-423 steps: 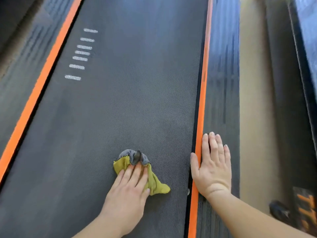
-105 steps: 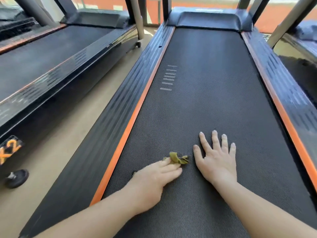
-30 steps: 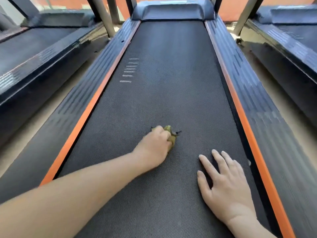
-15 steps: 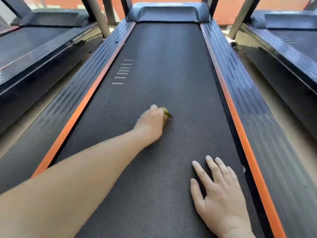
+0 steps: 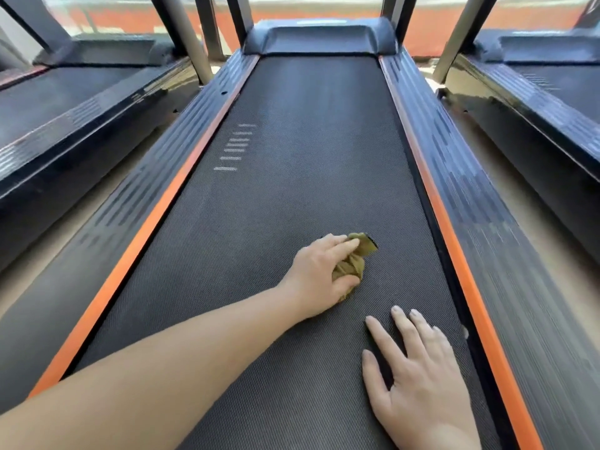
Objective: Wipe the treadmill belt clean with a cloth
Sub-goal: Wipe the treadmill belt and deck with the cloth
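Dark bumpy treadmill belt (image 5: 308, 190): the left hand (image 5: 319, 274), gripping a crumpled yellow-green cloth (image 5: 355, 258), has slid back near the right hand (image 5: 418, 378), which lies flat with fingers spread, so wiping goes on.

Left hand (image 5: 319, 274) and cloth (image 5: 354, 259) back nearer, rightward, close ahead of right hand (image 5: 418, 384).

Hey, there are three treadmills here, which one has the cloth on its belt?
The middle treadmill: the left hand grips the olive cloth on its belt and the right hand rests flat there. The left treadmill and right treadmill show no cloth.
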